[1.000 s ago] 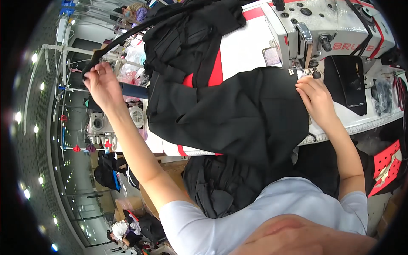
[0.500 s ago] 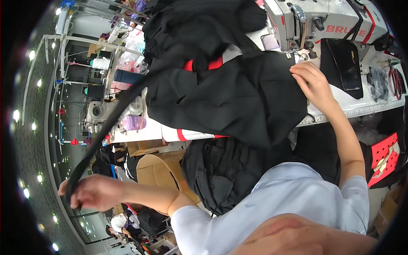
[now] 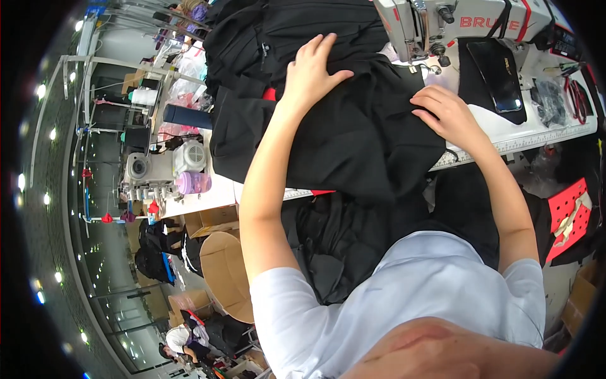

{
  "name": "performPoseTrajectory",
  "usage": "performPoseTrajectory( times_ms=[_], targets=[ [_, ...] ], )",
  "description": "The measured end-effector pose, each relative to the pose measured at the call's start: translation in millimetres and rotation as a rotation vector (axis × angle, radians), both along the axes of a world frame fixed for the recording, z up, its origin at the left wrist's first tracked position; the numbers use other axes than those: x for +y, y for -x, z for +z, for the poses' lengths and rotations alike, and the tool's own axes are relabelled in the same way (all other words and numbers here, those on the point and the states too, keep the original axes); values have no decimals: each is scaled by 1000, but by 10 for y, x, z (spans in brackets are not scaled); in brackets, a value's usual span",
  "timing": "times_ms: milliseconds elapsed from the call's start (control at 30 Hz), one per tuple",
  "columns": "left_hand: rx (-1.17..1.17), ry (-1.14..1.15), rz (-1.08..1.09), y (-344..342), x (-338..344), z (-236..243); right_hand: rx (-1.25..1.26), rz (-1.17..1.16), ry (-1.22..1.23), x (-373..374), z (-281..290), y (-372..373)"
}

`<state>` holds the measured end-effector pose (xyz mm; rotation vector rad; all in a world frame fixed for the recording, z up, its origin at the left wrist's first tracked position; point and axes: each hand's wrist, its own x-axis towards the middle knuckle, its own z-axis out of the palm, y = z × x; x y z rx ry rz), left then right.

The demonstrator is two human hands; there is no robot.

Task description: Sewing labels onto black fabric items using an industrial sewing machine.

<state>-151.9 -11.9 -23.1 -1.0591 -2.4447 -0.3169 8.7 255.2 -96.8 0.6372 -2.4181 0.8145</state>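
L hand (image 3: 312, 72) open, fingers spread, palm flat on black garment (image 3: 353, 139), arm stretched fwd. R hand (image 3: 445, 114) w/ fingers curled loosely, pressing same cloth near its R edge, not gripping. Garment lies under both hands, draped off table edge (image 3: 543, 136). Sewing machine (image 3: 454, 25) just beyond R hand; dark phone (image 3: 499, 76) to its R.

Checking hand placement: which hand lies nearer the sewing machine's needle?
The right hand, resting on the black fabric beside the needle; the left hand lies farther left.
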Motion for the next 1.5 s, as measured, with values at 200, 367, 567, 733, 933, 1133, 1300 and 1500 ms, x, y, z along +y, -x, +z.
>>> performPoseTrajectory(
  times_ms=[200, 367, 567, 733, 933, 1133, 1300, 1500],
  targets=[
    [-248, -140, -41, 1049, -406, 297, -21, -64, 106, 28, -19, -3],
    [-184, -700, 551, 1731, -1958, 765, -9, -7, 161, -51, 23, 59],
    [91, -284, 372, 1650, -1229, 381, 37, 10, 210, 34, -44, 73],
    [-282, -242, 100, 981, -557, 343, 90, 69, 235, 13, 3, 44],
    [2, 361, 13, 203, -719, 157, 137, 77, 286, -1, -26, -1],
    [-173, -129, 119, 192, -1036, 194, 134, 107, 346, -108, -30, 3],
    [-215, -144, 50, -36, -515, 626, 132, 45, 347, -544, 246, 35],
    [4, 369, 187, 358, -825, -76, 157, 183, 298, -1147, 399, 141]
  ],
)
